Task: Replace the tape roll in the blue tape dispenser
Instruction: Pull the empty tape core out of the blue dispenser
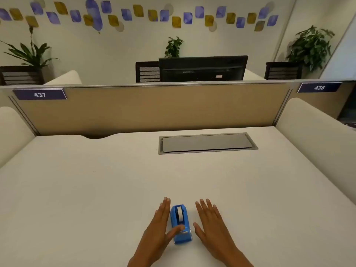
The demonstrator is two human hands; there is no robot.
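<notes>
A small blue tape dispenser (180,224) stands on the white desk (96,189) near its front edge, with a white tape roll (180,213) seated in its top slot. My left hand (159,226) lies flat just left of it, fingers extended; the thumb rests on the dispenser's near end. My right hand (210,223) lies flat on the desk a little to the right, fingers spread, not touching the dispenser. Neither hand holds anything.
A grey cable hatch (207,143) is set into the desk at the back centre-right. A tan partition (154,106) closes the far edge, with padded side dividers left and right. Beyond it stand a monitor (203,68), chairs and plants.
</notes>
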